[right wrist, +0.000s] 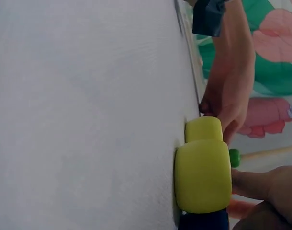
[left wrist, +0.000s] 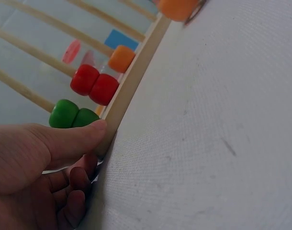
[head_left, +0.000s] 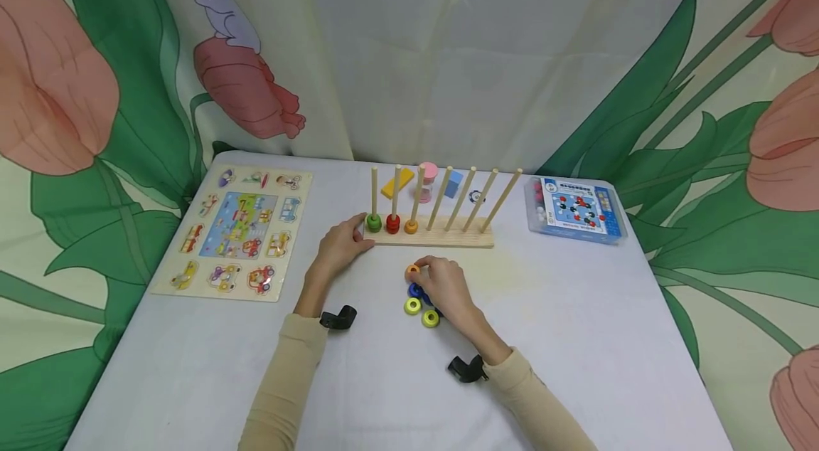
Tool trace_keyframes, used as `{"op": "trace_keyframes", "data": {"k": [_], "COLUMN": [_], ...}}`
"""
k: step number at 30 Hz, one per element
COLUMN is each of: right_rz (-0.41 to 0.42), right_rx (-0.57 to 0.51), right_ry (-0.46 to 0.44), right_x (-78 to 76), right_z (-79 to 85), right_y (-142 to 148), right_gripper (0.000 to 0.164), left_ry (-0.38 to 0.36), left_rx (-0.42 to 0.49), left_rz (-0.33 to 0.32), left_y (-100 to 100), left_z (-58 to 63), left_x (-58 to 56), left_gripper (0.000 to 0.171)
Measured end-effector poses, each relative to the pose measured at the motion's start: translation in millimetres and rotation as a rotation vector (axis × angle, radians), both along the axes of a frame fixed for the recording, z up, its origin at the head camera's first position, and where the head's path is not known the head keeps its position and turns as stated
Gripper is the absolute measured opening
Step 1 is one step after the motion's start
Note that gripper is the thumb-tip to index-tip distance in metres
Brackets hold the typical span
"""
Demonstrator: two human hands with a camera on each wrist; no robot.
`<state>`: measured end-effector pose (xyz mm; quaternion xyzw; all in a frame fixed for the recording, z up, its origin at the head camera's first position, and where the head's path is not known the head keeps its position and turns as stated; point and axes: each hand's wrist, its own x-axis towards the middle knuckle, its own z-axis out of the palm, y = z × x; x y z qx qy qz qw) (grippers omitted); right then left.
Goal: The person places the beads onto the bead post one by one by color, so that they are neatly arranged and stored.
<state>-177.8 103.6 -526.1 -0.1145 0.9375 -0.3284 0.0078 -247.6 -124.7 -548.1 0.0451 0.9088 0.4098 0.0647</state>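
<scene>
Currently between my fingers: one orange bead (head_left: 409, 272), near the middle of the frame; whether it touches the counter (head_left: 550, 316) I cannot tell.
Right hand (head_left: 443, 287): narrowed to a pinch on that bead, thumb and fingertips together.
Loose beads: blue beads (head_left: 414, 291) just below my pinch, partly covered by my hand, and two yellow beads (right wrist: 202, 176) lower still, resting on the counter.
Wooden rack (head_left: 441, 240): across the centre of the frame, above my right hand, with seven upright pegs (head_left: 502, 200) along its base.
Threaded so far: two green beads (left wrist: 64, 113) on the leftmost peg, two red beads (left wrist: 84, 80) on the next, a single orange one (left wrist: 122, 59) on the third.
Left hand (head_left: 337, 249): gripping the rack's left end, thumb at the front edge, fingers curled by the end.
Behind the pegs: a yellow block (head_left: 388, 189), a pink-topped object (head_left: 430, 172), a blue block (head_left: 453, 184).
Left of the frame: a picture puzzle board (head_left: 203, 284), flat.
Right of the frame: a clear plastic box (head_left: 576, 209) with a blue label.
Backdrop: a curtain (head_left: 397, 45) printed with tulips.
</scene>
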Motion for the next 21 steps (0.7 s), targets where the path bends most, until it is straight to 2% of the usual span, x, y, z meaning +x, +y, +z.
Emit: {"op": "trace_keyframes", "data": {"k": [3, 7, 10, 13, 16, 18, 21], "right_rz": [-0.014, -0.021, -0.030, -0.049, -0.042, -0.031, -0.035], "right_rx": [-0.024, -0.084, -0.117, -0.115, -0.076, -0.038, 0.016], "right_ry": [0.092, 0.306, 0.467, 0.574, 0.581, 0.529, 0.438], "right_x": [-1.3, -9.8, -22.3, -37.3, -52.8, -60.6, -66.3], "right_z": [17.1, 65.7, 103.0, 130.7, 147.1, 151.2, 149.1], "right_y": [-1, -2, -3, -4, -8, -12, -15], "right_gripper": [0.031, 0.033, 0.034, 0.033, 0.034, 0.034, 0.036], "left_ry": [-0.003, -0.002, -0.005, -0.008, -0.002, 0.001, 0.005], "left_rx": [0.001, -0.002, -0.005, -0.002, 0.007, 0.012, 0.013], "left_rz": [-0.008, 0.007, 0.014, 0.006, 0.008, 0.010, 0.004], "left_y": [-1, -3, -4, -5, -5, -4, -2], "left_z": [0.2, 0.2, -0.5, -1.6, -2.1, -1.9, -1.2], "left_x": [0.3, 0.9, 1.5, 1.4, 0.4, 0.0, -0.7], "left_gripper": [0.067, 0.067, 0.067, 0.067, 0.067, 0.067, 0.067]}}
